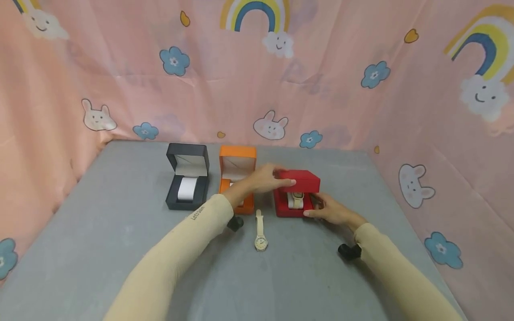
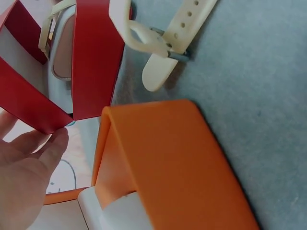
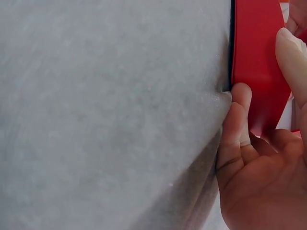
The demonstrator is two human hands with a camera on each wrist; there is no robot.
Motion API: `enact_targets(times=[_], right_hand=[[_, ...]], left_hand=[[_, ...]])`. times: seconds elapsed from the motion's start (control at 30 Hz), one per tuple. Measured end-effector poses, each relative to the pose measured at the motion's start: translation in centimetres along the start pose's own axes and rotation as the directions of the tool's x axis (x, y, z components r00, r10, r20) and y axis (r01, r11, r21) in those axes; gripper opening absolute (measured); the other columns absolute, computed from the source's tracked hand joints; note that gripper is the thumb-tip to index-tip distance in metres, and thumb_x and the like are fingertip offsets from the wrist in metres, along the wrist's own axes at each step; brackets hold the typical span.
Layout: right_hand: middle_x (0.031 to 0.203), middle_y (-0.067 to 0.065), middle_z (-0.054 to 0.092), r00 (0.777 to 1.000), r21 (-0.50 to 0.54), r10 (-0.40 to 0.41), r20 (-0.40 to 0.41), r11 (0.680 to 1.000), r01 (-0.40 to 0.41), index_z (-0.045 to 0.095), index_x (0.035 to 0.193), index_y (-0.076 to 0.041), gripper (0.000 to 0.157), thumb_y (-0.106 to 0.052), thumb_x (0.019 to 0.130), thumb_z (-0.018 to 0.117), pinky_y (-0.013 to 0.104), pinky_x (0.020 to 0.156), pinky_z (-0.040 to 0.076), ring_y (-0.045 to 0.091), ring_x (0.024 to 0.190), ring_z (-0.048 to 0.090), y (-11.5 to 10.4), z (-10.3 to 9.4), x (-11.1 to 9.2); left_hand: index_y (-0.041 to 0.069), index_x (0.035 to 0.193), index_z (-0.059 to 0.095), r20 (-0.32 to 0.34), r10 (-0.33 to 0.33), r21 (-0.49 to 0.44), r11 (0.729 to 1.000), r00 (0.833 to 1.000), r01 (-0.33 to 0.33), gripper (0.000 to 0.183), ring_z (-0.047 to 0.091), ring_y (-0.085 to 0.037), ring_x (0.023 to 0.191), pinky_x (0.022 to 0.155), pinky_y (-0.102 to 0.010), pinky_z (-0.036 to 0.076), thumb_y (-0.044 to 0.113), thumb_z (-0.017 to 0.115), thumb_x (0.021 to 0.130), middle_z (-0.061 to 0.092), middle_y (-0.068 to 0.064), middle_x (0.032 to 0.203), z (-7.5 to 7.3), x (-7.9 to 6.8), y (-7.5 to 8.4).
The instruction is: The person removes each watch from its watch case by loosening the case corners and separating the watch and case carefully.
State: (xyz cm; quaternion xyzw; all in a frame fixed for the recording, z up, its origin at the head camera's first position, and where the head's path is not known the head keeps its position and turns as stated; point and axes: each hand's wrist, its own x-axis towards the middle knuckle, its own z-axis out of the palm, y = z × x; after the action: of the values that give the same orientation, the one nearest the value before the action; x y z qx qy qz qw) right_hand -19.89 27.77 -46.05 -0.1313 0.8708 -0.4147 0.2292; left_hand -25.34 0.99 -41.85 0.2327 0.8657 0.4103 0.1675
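Note:
A red watch box (image 1: pixel 283 210) stands on the table with its lid (image 1: pixel 306 183) partly lowered. Inside, a cream-strapped watch (image 1: pixel 297 200) sits around a white cushion. My left hand (image 1: pixel 266 179) holds the lid from its left side, thumb across the front; in the left wrist view its fingertips (image 2: pixel 58 139) meet the lid's edge. With thumb and fingers, my right hand (image 1: pixel 334 211) grips the base's right side, and the right wrist view shows the thumb (image 3: pixel 292 57) over the red wall. A second cream watch (image 1: pixel 260 236) lies face up on the table, left of the box.
An orange watch box (image 1: pixel 238 152) with its lid up stands behind my left forearm, partly hidden by it. Farther left is a dark grey watch box (image 1: pixel 172 196), lid raised, with a white cushion (image 1: pixel 187 188). A pink patterned curtain (image 1: pixel 225 98) encloses the grey table (image 1: pixel 120 214).

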Motion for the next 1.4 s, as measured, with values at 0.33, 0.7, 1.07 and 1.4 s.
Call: enact_targets(times=[0.33,0.7,1.07,1.4], right_hand=[[0.15,0.023,0.038,1.0,-0.034,0.019,-0.001,0.999,-0.019,0.012,0.162,-0.002,0.098,-0.034,0.092,0.074,0.031,0.077,0.051,0.028,0.103,0.056,-0.1,-0.4,-0.2],[0.138,0.025,0.044,1.0,0.017,-0.002,-0.007,1.0,0.002,0.006,0.163,-0.007,0.103,-0.026,0.09,0.077,0.028,0.069,0.051,0.017,0.073,0.06,-0.2,-0.5,0.0],[0.139,0.023,0.042,0.999,0.017,0.031,-0.028,0.999,-0.031,0.006,0.164,-0.012,0.104,-0.027,0.09,0.078,0.026,0.066,0.048,0.016,0.071,0.055,-0.5,-0.2,-0.1],[0.143,0.023,0.038,0.999,-0.009,0.044,-0.025,0.999,-0.044,0.006,0.164,-0.011,0.104,-0.031,0.09,0.077,0.026,0.069,0.049,0.018,0.077,0.057,-0.4,-0.1,0.0]], left_hand=[[0.016,0.146,0.056,0.018,0.005,-0.091,0.996,1.0,-0.003,0.066,0.055,-0.022,0.124,0.107,-0.045,0.049,0.059,0.057,0.096,0.062,-0.004,0.139,-0.4,0.6,0.3],[0.014,0.157,0.039,-0.026,-0.133,-0.15,0.98,0.991,0.128,0.087,0.046,-0.028,0.141,0.119,-0.052,0.037,0.075,0.04,0.095,0.046,-0.008,0.158,-0.7,1.4,1.2],[0.005,0.153,0.042,-0.051,-0.209,-0.231,0.954,0.977,0.192,0.088,0.048,-0.029,0.138,0.121,-0.05,0.034,0.073,0.031,0.098,0.05,-0.014,0.152,-0.8,2.6,1.9],[0.007,0.147,0.05,-0.098,-0.328,-0.367,0.889,0.94,0.273,0.084,0.057,-0.025,0.116,0.103,-0.041,0.052,0.073,0.032,0.098,0.06,-0.013,0.133,-0.5,3.2,2.3]])
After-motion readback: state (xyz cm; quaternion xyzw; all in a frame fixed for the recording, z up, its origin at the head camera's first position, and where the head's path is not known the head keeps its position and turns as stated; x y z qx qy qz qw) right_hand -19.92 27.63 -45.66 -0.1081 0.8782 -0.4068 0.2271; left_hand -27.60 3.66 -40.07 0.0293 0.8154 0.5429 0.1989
